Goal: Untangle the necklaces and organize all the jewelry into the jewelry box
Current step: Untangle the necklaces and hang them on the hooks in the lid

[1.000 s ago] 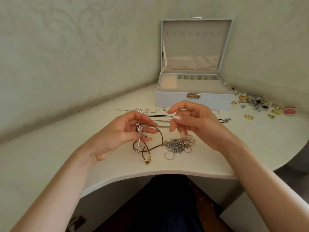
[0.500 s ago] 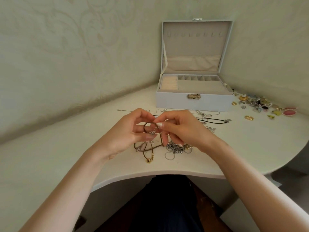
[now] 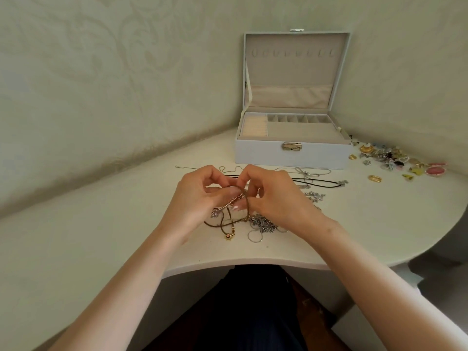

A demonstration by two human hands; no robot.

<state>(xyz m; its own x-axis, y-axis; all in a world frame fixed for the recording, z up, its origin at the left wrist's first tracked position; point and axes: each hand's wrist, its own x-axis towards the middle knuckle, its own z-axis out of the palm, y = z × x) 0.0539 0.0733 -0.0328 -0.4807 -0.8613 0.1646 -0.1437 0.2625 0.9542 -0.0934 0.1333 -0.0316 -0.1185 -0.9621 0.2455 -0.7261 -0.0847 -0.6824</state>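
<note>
Near the table's (image 3: 114,231) front edge sits the tangle, a brown cord necklace (image 3: 221,223) looped beside a heap of silver chain (image 3: 264,224). Just above it the hands meet: the left hand (image 3: 197,198) curls to pinch a pink charm strand (image 3: 231,201) while the right hand (image 3: 276,198) pinches the cord, lifted, I'd say, so the snag can be teased apart. Behind them a black cord necklace (image 3: 326,183) and a thin silver chain (image 3: 188,168) lie stretched straight and apart, likely to keep them from snagging, and farthest back the jewelry box (image 3: 291,154) stands open and waiting, small loose pieces (image 3: 395,160) beside its right end.

A pale curved table (image 3: 101,236) — patterned wall (image 3: 101,72) behind.
</note>
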